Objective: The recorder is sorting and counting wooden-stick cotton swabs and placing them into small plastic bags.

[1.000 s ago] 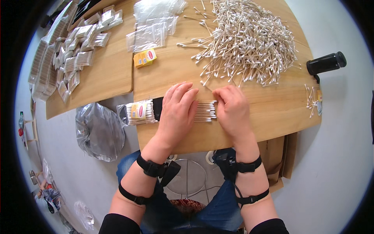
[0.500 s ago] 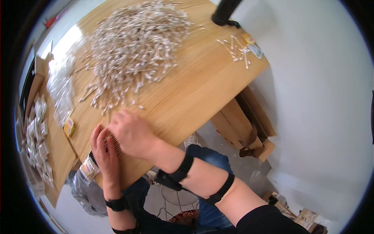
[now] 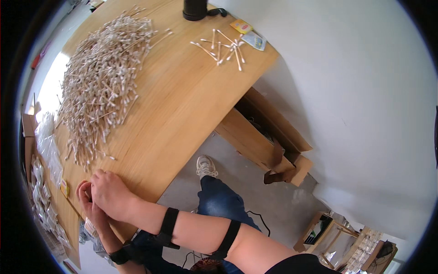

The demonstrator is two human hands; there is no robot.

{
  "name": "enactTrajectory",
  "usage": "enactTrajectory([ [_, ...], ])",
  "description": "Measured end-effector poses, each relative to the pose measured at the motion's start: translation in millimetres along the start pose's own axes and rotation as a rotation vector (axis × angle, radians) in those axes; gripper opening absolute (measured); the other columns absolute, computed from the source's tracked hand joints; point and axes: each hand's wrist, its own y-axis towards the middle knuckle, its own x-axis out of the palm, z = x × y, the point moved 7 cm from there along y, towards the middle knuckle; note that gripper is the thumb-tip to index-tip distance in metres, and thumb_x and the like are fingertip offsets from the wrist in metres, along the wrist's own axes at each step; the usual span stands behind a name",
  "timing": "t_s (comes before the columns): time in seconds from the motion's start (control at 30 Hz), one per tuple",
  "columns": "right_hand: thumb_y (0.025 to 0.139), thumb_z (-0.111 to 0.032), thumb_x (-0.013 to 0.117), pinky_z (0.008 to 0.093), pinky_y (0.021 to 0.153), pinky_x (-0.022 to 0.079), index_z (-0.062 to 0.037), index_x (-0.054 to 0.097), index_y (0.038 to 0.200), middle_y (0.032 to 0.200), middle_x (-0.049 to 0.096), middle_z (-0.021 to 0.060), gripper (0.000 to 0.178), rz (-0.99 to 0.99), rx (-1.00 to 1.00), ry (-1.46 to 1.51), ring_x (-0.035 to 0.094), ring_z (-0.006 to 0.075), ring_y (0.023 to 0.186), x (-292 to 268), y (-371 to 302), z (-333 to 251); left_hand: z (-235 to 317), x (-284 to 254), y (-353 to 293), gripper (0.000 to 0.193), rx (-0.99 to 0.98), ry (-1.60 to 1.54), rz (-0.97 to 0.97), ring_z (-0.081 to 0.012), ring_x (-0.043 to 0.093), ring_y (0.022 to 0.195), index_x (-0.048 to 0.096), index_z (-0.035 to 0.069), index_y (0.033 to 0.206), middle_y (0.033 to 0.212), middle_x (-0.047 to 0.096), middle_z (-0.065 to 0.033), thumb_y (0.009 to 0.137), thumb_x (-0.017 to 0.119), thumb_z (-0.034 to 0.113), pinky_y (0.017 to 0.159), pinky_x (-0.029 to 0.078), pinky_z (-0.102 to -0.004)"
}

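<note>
A large heap of cotton swabs [image 3: 102, 80] with white tips and pale sticks covers the left part of the wooden table [image 3: 159, 123]. Close to the heap's near end, my right hand [image 3: 109, 194] is closed, its fingers curled over my left hand [image 3: 89, 205]. The left fingers are bent round a bunch of swabs, whose sticks showed between the hands half a second ago and are now covered. What the right fingertips pinch is hidden. Just below the left wrist, a packed bundle of swabs [image 3: 91, 227] shows partly at the table edge.
Several loose swabs [image 3: 228, 48] lie near two small packets [image 3: 253, 40] by the wall. A black cylinder [image 3: 195, 9] stands at the back. Clear bags [image 3: 49, 146] and filled packs [image 3: 43, 201] lie left. An open cardboard box [image 3: 260, 146] sits below the table.
The view has swung right, so heap and hands appear farther left. My right hand now overlaps the left more, covering the row of swab sticks seen before.
</note>
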Motion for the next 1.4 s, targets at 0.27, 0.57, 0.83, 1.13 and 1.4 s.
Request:
enactTrajectory([
  [0.27, 0.083, -0.022, 0.059, 0.0332, 0.089, 0.042, -0.0111, 0.075, 0.090, 0.099, 0.064, 0.0040, 0.020, -0.079, 0.002, -0.041, 0.053, 0.0222, 0.106, 4.0, -0.4, -2.5, -17.6, -10.3, 13.3, 0.022, -0.015, 0.050, -0.067, -0.0143, 0.053, 0.106, 0.059, 0.000, 0.109, 0.123, 0.053, -0.0050, 0.088, 0.063, 0.000, 0.092, 0.043, -0.0276],
  [0.57, 0.084, -0.023, 0.059, 0.0320, 0.087, 0.042, -0.0119, 0.074, 0.090, 0.098, 0.063, 0.0022, 0.019, -0.118, 0.020, -0.075, 0.052, 0.0209, 0.103, 8.8, -0.6, -2.4, 3.9, -6.4, 1.6, 0.020, -0.049, 0.071, -0.071, -0.0162, 0.053, 0.113, 0.061, 0.000, 0.109, 0.131, 0.051, -0.0054, 0.089, 0.061, 0.000, 0.098, 0.042, -0.0299],
  [0.83, 0.083, -0.020, 0.059, 0.0324, 0.084, 0.046, -0.0106, 0.071, 0.086, 0.096, 0.064, 0.0050, 0.016, -0.084, 0.014, -0.022, 0.056, 0.0221, 0.102, -9.7, 0.6, 1.7, -12.3, -9.7, 4.8, 0.017, -0.067, 0.026, -0.065, -0.0192, 0.050, 0.119, 0.061, -0.001, 0.107, 0.132, 0.051, -0.0085, 0.091, 0.058, 0.001, 0.102, 0.040, -0.0312],
  [1.13, 0.080, -0.003, 0.055, 0.0429, 0.081, 0.051, -0.0012, 0.065, 0.090, 0.090, 0.064, 0.0191, 0.014, 0.116, -0.108, 0.359, 0.062, 0.0358, 0.091, -45.9, -3.0, 17.5, 35.3, 7.9, -17.9, 0.010, 0.007, -0.008, 0.034, -0.0228, 0.056, 0.107, 0.063, 0.001, 0.095, 0.119, 0.055, -0.0100, 0.093, 0.054, -0.003, 0.093, 0.045, -0.0300],
  [1.4, 0.085, 0.007, 0.053, 0.0324, 0.069, 0.050, -0.0005, 0.067, 0.095, 0.088, 0.065, 0.0134, 0.019, 0.203, -0.015, 0.260, 0.063, 0.0270, 0.076, -68.8, 1.1, 36.2, 60.7, 5.4, -22.2, 0.016, 0.039, -0.102, 0.117, -0.0243, 0.055, 0.116, 0.061, 0.001, 0.104, 0.120, 0.060, -0.0127, 0.093, 0.051, -0.006, 0.101, 0.042, -0.0329],
])
